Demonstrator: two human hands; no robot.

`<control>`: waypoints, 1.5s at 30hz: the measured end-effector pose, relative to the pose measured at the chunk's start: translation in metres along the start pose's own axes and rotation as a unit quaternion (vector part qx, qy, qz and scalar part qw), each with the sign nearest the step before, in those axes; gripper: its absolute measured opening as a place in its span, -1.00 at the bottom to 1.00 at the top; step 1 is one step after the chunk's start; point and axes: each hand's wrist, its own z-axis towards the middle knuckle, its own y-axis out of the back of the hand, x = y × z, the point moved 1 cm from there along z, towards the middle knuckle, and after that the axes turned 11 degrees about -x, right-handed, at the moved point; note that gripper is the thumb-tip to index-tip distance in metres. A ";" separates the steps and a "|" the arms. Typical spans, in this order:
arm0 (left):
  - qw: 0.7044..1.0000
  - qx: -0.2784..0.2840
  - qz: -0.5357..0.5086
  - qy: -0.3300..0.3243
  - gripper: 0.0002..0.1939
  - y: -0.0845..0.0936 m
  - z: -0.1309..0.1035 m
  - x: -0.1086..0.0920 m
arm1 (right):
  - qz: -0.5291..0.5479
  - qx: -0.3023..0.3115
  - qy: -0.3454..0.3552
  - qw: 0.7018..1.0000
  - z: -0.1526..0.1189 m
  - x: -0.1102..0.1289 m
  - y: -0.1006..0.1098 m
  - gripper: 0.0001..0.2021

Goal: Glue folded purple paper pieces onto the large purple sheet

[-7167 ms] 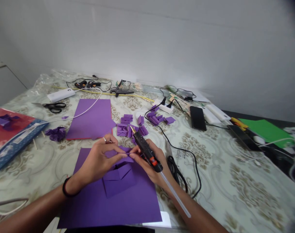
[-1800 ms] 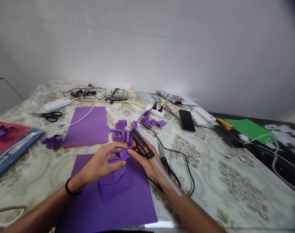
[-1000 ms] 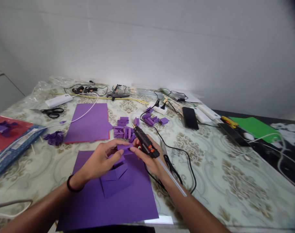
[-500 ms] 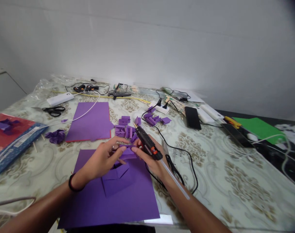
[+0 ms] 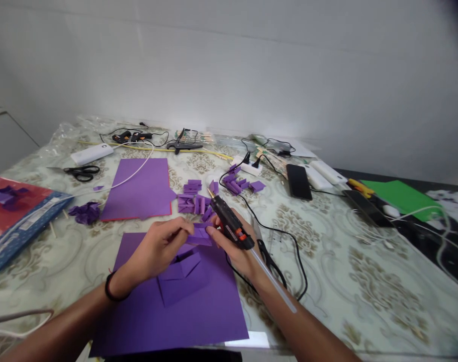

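Observation:
Between my two hands is a small folded piece of purple paper [image 5: 199,235], held above a large purple sheet [image 5: 183,322]. My left hand [image 5: 163,246] has its fingers pinched at the left end of the piece. Thumb and fingers of my right hand [image 5: 234,246] close on its right end. That same hand also carries a black glue gun [image 5: 229,221], nozzle pointing up and away, with a clear glue stick [image 5: 272,281] out of its back. A folded purple paper shape [image 5: 181,271] rests on the large sheet below my hands.
Several folded purple pieces [image 5: 194,203] lie just beyond my hands. Another purple sheet [image 5: 138,191], crumpled purple paper [image 5: 86,213] and black scissors [image 5: 81,173] are to the left. The glue gun's black cable [image 5: 294,241] loops right. A power strip [image 5: 247,167] and phone [image 5: 298,182] sit farther back.
My left fingers, stretched over the folded piece before, have drawn in and curled at its left end, so more of the piece shows. My right hand and the glue gun are nearly still.

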 end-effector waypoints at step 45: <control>0.996 -0.076 -0.027 0.044 -0.57 -0.001 0.001 0.005 | -0.094 0.128 0.113 0.981 0.009 0.007 0.004 -0.66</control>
